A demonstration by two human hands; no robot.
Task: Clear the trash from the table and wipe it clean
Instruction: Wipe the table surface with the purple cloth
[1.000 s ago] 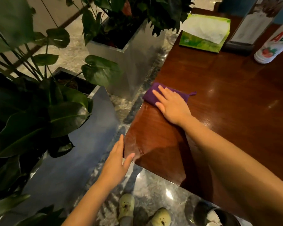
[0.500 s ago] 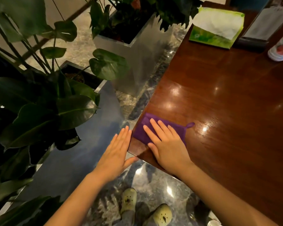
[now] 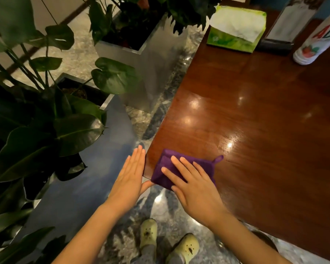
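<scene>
A folded purple cloth (image 3: 165, 164) with a small hanging loop lies at the near left corner of the glossy brown wooden table (image 3: 255, 121). My right hand (image 3: 195, 189) presses flat on the cloth, fingers spread, and covers its near half. My left hand (image 3: 131, 180) is open and flat just off the table's left edge, fingers together along the edge, with its thumb at the corner beside the cloth. No loose trash shows on the tabletop.
At the table's far end stand a green tissue box (image 3: 234, 29), a dark menu stand (image 3: 286, 23) and a white bottle with a strawberry label (image 3: 316, 40). Two steel planters (image 3: 156, 60) (image 3: 95, 149) with big-leaved plants crowd the left side. Marble floor and my shoes (image 3: 183, 246) lie below.
My right hand has dragged the cloth along the left edge toward me, down to the near corner. My left hand has stayed flat by that corner.
</scene>
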